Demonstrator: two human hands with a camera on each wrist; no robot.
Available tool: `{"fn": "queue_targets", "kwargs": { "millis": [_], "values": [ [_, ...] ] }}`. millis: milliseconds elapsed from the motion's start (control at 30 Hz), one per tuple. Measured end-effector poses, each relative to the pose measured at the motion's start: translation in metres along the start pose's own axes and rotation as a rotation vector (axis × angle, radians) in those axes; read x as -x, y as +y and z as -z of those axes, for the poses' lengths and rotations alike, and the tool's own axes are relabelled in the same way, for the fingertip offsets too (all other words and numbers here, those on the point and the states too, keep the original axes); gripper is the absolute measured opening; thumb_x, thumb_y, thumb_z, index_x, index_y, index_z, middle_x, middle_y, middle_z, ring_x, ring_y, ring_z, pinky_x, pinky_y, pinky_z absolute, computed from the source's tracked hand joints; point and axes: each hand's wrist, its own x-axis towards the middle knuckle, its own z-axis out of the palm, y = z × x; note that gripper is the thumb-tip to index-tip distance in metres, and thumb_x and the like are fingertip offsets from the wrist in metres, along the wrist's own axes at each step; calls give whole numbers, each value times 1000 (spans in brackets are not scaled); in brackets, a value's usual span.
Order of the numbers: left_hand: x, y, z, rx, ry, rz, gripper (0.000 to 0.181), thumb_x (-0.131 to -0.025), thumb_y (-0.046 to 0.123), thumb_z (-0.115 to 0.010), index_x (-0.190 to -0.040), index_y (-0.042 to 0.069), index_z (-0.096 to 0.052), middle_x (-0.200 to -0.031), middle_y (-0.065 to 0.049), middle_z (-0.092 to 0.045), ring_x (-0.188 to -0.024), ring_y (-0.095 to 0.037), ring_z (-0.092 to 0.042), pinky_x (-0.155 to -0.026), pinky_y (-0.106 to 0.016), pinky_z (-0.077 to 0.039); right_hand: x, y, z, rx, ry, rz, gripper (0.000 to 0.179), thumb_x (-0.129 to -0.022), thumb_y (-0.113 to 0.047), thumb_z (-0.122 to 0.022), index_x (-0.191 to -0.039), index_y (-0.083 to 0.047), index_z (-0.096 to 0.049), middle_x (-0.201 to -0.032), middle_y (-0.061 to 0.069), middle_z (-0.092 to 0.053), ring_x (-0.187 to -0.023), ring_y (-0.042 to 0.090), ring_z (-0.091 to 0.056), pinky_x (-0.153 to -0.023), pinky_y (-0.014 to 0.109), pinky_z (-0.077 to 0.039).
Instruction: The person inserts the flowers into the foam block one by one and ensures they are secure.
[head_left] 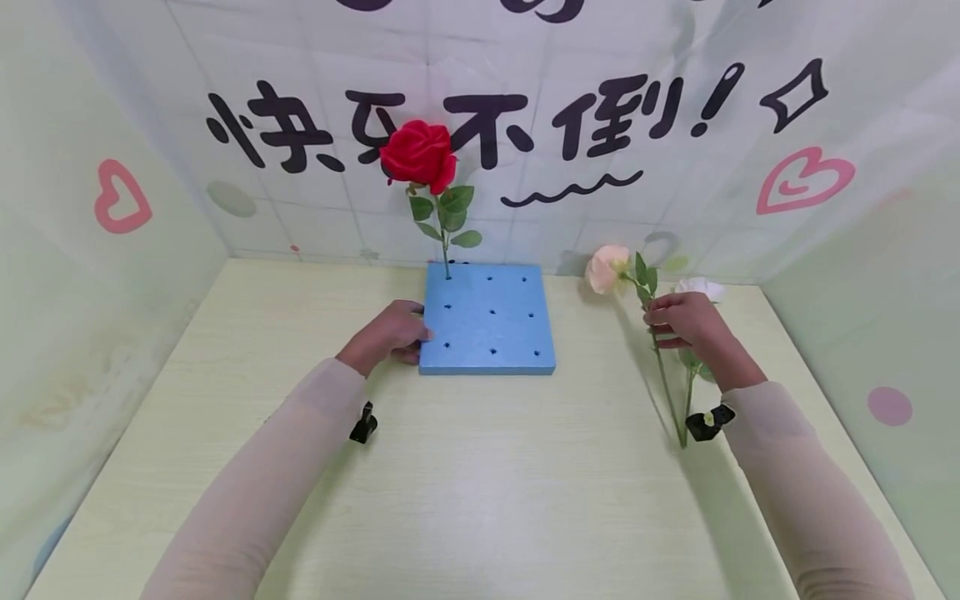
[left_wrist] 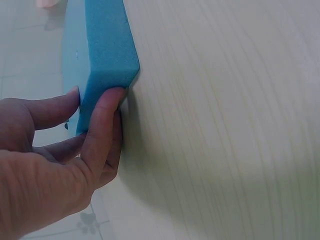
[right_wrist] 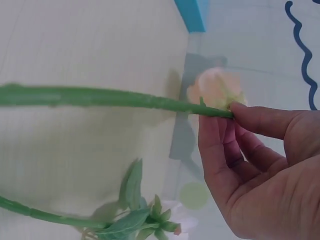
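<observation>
Backdrop (head_left: 337,221) printed with dark characters, standing behind a pale table (head_left: 480,500). At the table's far side, slightly left of centre, lies a blue block (head_left: 470,325), flat, with its holed face upward. The red rose (head_left: 420,157) stands upright in the block's far-left hole, which evidently supports its stem. To the right, the pink flower (head_left: 609,269) is raised at a slant, head far and stem end near; whether that end touches the table cannot be told. The white flower (head_left: 701,289) lies farther right, partly hidden by the right hand (head_left: 690,323). That hand pinches the pink flower's stem between thumb and fingertips, below the leaves, a hold that probably lets the stem be steered without crushing the bloom. The left hand (head_left: 395,332) is clamped on the block's left edge, thumb on the upper face and fingers against the side, presumably to steady it. Smallest are the holes (head_left: 492,312), three rows of three, spaced apart, likely so that neighbouring blooms would not crowd.
</observation>
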Motion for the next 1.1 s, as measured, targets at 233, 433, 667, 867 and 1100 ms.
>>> {"fn": "queue_targets", "kwargs": {
  "millis": [233, 433, 667, 867, 1100],
  "values": [
    [1, 0, 1, 18, 0, -2, 63, -96, 5, -55, -152, 4, -28, -113, -23, -60, -83, -25, -65, -64, -31, -60, 4, -16, -4, 13, -5, 68, 39, -97, -13, -57, -128, 9, -50, -84, -10, -64, -79, 7, -64, -76, 33, -60],
    [1, -1, 1, 10, -5, -1, 62, -96, 5, -55, -152, 4, -27, -116, -23, -59, -86, -26, -65, -65, -32, -60, 4, -26, -9, 15, -12, 89, 32, -98, -12, -55, -122, 8, -50, -94, -3, -61, -83, 8, -62, -80, 35, -59],
    [0, 0, 0, 5, -1, 11, 63, -97, 6, -54, -153, 5, -27, -120, -22, -57, -88, -26, -65, -65, -31, -60, 5, -38, -14, 57, -7, 124, 32, -100, -12, -51, -125, 8, -48, -112, 12, -54, -91, 15, -59, -81, 34, -59],
    [-1, 0, 0, 2, -1, 12, 64, -97, 7, -55, -153, 7, -26, -123, -21, -55, -91, -27, -63, -65, -30, -60, 3, -46, -19, 40, 10, 166, 26, -100, -12, -50, -120, 4, -49, -111, 11, -53, -85, 9, -60, -78, 30, -59],
    [2, 1, 2, 45, -21, 13, 64, -96, 5, -55, -153, 6, -26, -116, -22, -59, -89, -25, -63, -66, -32, -60, 4, -57, -23, -18, 37, 240, 22, -100, -13, -51, -117, 1, -49, -107, 5, -54, -86, 7, -59, -77, 29, -59]
  ]
}}
